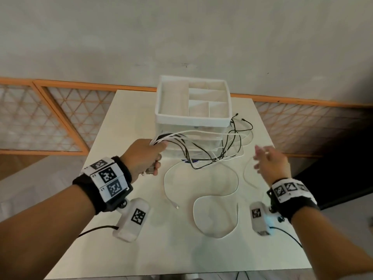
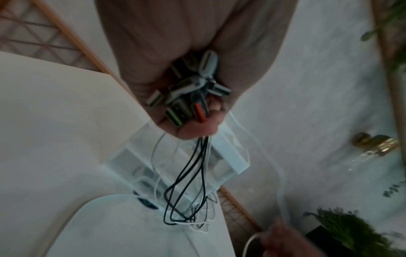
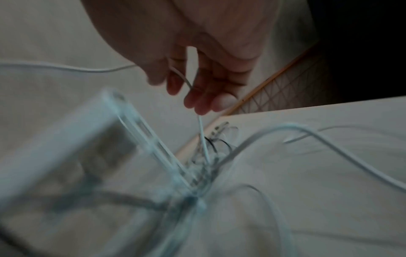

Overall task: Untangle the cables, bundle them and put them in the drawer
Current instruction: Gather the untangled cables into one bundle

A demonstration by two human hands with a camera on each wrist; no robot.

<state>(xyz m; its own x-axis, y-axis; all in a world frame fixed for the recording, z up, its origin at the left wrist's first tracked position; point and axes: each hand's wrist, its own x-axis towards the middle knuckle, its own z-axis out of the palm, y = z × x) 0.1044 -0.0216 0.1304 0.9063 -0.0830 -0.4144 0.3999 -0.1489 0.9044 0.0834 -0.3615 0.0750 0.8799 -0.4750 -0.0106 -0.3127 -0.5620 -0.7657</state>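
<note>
My left hand point(image 1: 145, 156) is raised in front of the drawer unit and grips a bundle of black and white cables point(image 1: 201, 154) near their plug ends. The USB plugs point(image 2: 191, 90) stick out of the left hand point(image 2: 193, 125) in a cluster. The strands hang and cross in a tangle by the unit's lower right. My right hand point(image 1: 268, 160) hovers right of the tangle, blurred, fingers spread. A white cable point(image 3: 203, 137) runs taut from between the fingers of my right hand point(image 3: 197, 90) down to the tangle. More white cable point(image 1: 216, 217) loops loosely over the table.
The clear plastic drawer unit with a white divided top tray point(image 1: 192, 121) stands at the back middle of the white table point(image 1: 181, 249). Its drawers look closed. A wall and orange lattice panels point(image 1: 60, 118) lie behind. Green plants point(image 2: 351, 229) stand off the table's right.
</note>
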